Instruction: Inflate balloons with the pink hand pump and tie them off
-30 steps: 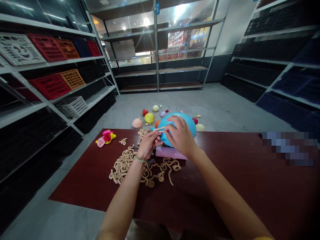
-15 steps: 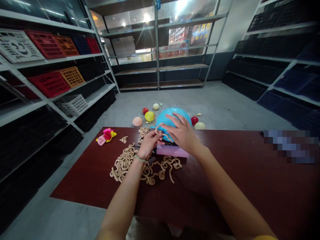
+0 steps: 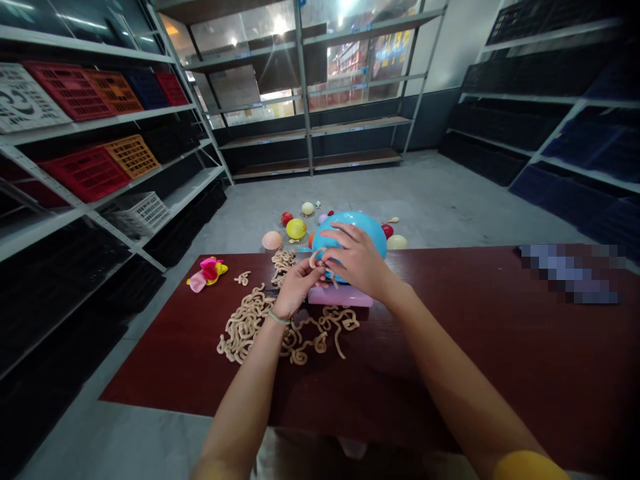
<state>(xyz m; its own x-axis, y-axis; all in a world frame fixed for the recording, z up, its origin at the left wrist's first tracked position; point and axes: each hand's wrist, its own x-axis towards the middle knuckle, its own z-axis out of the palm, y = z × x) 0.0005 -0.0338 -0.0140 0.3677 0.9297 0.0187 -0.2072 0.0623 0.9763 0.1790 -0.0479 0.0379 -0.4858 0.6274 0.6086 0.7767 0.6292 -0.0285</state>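
My left hand (image 3: 299, 285) pinches a beige rope-like strand (image 3: 315, 258) that loops up between my hands. My right hand (image 3: 359, 261) meets it from the other side, thumb and index finger closed at the strand and the other fingers spread. Part of the strand hangs below my right fingers. Just beyond the hands is a large blue balloon (image 3: 373, 233), partly hidden by them. Beneath them a pink-purple cylinder (image 3: 345, 297) lies on the table. A heap of similar beige strands (image 3: 246, 323) lies left of my left forearm, with looser curls (image 3: 345, 319) to the right.
The dark red table (image 3: 440, 373) carries pink and yellow deflated balloons (image 3: 207, 273) at left and a blurred item (image 3: 567, 273) at right. Several small balloons, including a yellow one (image 3: 296, 229), lie beyond its far edge. Shelves with crates (image 3: 83, 170) stand left; more racks surround the floor.
The view has shifted slightly. Both hands stay close together at the strand; my right fingers have drawn in a little over it.
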